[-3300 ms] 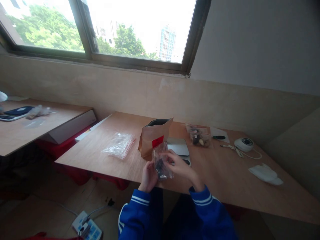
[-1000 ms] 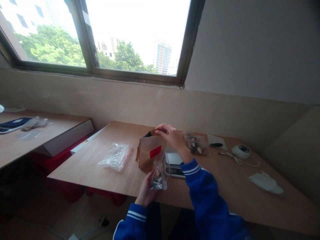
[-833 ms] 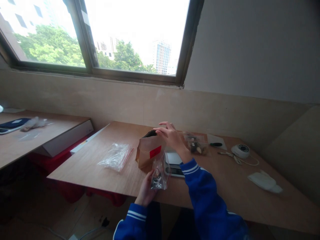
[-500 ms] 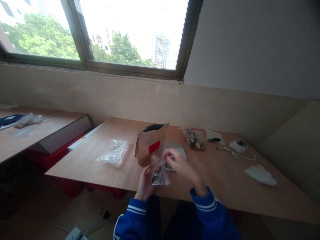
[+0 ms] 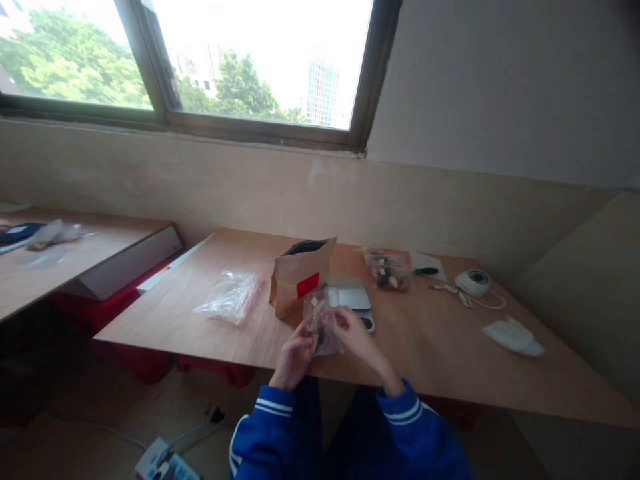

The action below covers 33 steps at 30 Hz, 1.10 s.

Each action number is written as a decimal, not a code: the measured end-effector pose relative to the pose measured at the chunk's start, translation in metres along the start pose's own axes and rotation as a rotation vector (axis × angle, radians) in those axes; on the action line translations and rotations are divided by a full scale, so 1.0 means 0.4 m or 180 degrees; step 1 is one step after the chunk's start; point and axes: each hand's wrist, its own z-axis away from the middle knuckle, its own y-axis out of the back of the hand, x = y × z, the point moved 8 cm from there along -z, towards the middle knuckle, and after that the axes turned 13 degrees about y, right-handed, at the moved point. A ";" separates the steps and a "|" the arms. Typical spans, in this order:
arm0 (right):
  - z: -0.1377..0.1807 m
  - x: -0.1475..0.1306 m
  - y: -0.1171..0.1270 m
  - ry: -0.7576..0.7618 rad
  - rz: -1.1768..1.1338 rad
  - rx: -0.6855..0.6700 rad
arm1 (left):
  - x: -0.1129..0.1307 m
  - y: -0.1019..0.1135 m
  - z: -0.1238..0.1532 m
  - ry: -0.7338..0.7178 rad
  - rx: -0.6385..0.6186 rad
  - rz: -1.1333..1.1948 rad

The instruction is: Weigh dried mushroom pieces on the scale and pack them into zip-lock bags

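Observation:
Both hands grip a small clear zip bag (image 5: 321,321) with dark pieces inside, held over the near edge of the wooden table (image 5: 440,353). My left hand (image 5: 294,360) pinches its left side and my right hand (image 5: 356,333) pinches its right side. Just behind the bag stands an open brown paper pouch (image 5: 300,277) with a red label. A small silver scale (image 5: 353,297) lies to the right of the pouch.
A pile of empty clear zip bags (image 5: 231,296) lies left of the pouch. A filled zip bag (image 5: 389,273), a pen (image 5: 426,271), a round white device with cable (image 5: 472,283) and a white cloth (image 5: 511,335) lie to the right. Another desk (image 5: 60,257) stands at left; a power strip (image 5: 165,463) is on the floor.
My right hand left the mouth of the brown pouch and came back down to the small bag. Both hands now hold the bag, tilted, closer to the table edge.

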 end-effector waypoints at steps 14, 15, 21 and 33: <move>0.024 0.020 -0.055 0.0076 -0.0369 -0.0397 | 0.046 0.047 0.060 -0.0539 0.0988 -0.0621; 0.023 0.026 -0.051 0.0073 -0.0374 -0.0289 | 0.050 0.045 0.063 -0.0581 0.1029 -0.0701; 0.024 0.012 -0.065 -0.0021 -0.0810 -0.0328 | 0.070 0.044 0.083 -0.0810 0.1397 -0.0881; 0.010 0.008 -0.012 -0.0079 -0.0896 0.0245 | 0.070 0.037 0.091 -0.0641 0.1194 -0.0198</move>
